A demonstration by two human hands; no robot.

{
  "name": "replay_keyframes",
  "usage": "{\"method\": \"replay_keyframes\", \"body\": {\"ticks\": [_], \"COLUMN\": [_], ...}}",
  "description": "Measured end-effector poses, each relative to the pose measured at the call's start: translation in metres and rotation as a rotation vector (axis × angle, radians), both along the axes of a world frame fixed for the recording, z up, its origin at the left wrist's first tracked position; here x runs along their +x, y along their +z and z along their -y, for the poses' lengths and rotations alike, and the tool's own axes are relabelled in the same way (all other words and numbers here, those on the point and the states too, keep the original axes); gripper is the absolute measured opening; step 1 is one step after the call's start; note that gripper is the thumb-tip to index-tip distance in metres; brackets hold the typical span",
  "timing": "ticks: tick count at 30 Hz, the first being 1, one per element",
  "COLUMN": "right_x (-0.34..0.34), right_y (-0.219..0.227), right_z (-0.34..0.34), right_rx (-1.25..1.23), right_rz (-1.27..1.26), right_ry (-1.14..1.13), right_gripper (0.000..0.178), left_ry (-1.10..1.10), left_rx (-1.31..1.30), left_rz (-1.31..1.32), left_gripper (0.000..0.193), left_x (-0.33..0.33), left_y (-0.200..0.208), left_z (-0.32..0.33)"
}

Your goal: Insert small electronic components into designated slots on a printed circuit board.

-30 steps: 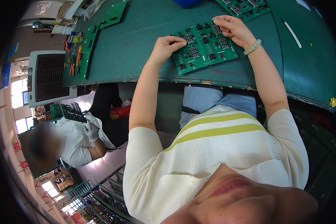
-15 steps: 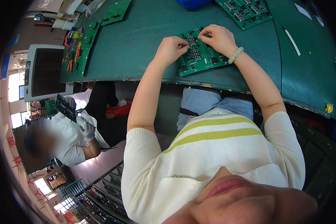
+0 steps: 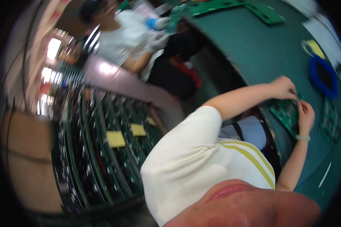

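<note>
A green circuit board point(image 3: 285, 117) lies on the green worktop, near its edge, with both hands over it. My left hand point(image 3: 284, 87) is at its far end, fingertips pinched together. My right hand point(image 3: 306, 116), a pale bead bracelet point(image 3: 302, 137) at its wrist, is at the board's right side with thumb and fingers also brought together. The fingertips of the two hands almost meet. Whatever small part they may hold is too small and blurred to make out.
Beyond the hands sits a blue-rimmed container point(image 3: 323, 77), with another circuit board point(image 3: 330, 120) nearby. A white pen-like stick point(image 3: 324, 174) lies on the worktop. To the left stands a rack of boards point(image 3: 98, 159) with yellow notes point(image 3: 115, 139). A gloved co-worker point(image 3: 129, 38) holds a board.
The view has swung left, bringing the rack into sight and shifting the worktop to the right. Both hands stay pinched over the same board, their fingertips now closer together.
</note>
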State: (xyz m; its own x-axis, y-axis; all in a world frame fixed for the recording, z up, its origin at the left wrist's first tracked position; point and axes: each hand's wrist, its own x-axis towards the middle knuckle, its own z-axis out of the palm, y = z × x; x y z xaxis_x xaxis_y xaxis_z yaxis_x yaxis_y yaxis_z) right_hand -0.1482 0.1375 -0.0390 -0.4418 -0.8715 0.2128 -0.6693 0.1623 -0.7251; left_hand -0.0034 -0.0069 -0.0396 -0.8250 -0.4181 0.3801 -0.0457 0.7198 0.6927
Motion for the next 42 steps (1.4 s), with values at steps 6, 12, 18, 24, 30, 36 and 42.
{"method": "replay_keyframes", "body": {"ticks": [6, 12, 18, 24, 30, 36, 42], "right_x": [-0.034, -0.024, 0.002, -0.005, -0.032, -0.021, -0.096], "right_y": [-0.027, -0.012, 0.015, 0.02, 0.008, 0.022, -0.028], "right_z": [0.005, 0.004, 0.008, 0.018, 0.021, 0.019, -0.011], "right_rx": [0.001, 0.052, 0.161, 0.306, 0.32, 0.392, -0.197], "right_rz": [0.073, -0.125, -0.601, -0.711, -0.701, -0.484, 0.975], "right_ry": [0.058, -0.007, 0.039, 0.173, 0.142, 0.172, 0.129], "right_gripper": [0.023, 0.024, 0.025, 0.025, 0.024, 0.021, 0.034], "left_ry": [0.131, -0.036, -0.101, -0.046, -0.018, -0.107, -0.155], "left_rx": [1.414, 1.703, 1.587, 1.587, 1.522, 1.607, 1.708], "left_rz": [-0.404, -0.674, -0.684, -0.719, -0.715, -0.664, -0.707], "left_gripper": [0.018, 0.006, 0.016, 0.009, 0.004, 0.012, 0.013], "left_x": [0.0, 0.003, 0.01, 0.007, -0.003, 0.0, 0.007], "left_y": [-0.004, -0.014, -0.021, -0.026, -0.026, -0.03, -0.028], "left_z": [0.003, 0.0, -0.003, -0.003, -0.009, -0.009, -0.005]}}
